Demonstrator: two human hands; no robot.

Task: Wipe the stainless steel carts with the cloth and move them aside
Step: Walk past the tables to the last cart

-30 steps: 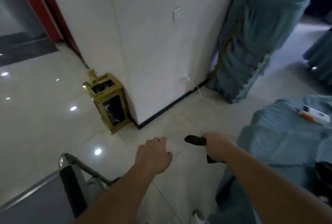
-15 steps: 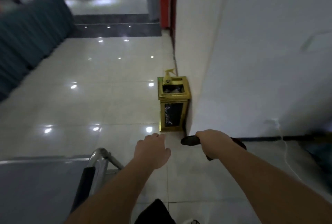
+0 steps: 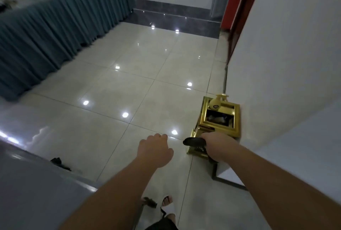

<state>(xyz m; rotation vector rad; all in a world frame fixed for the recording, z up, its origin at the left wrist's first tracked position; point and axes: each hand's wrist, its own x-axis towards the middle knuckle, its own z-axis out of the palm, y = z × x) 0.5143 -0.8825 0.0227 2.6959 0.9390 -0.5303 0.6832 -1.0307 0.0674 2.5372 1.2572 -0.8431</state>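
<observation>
The stainless steel cart [image 3: 27, 183] fills the lower left: a flat, dull grey top with a bright reflective rim, cut off by the frame edges, its legs and wheels out of view. A small dark scrap [image 3: 60, 163] lies on its top; I cannot tell what it is. My right hand [image 3: 216, 146] has its grip closed round the dark cloth [image 3: 193, 141], held in the air before the gold bin [image 3: 219, 119] by the wall. My left hand [image 3: 156, 149] hovers over the floor [image 3: 129, 74], fingers loosely curled, holding nothing.
</observation>
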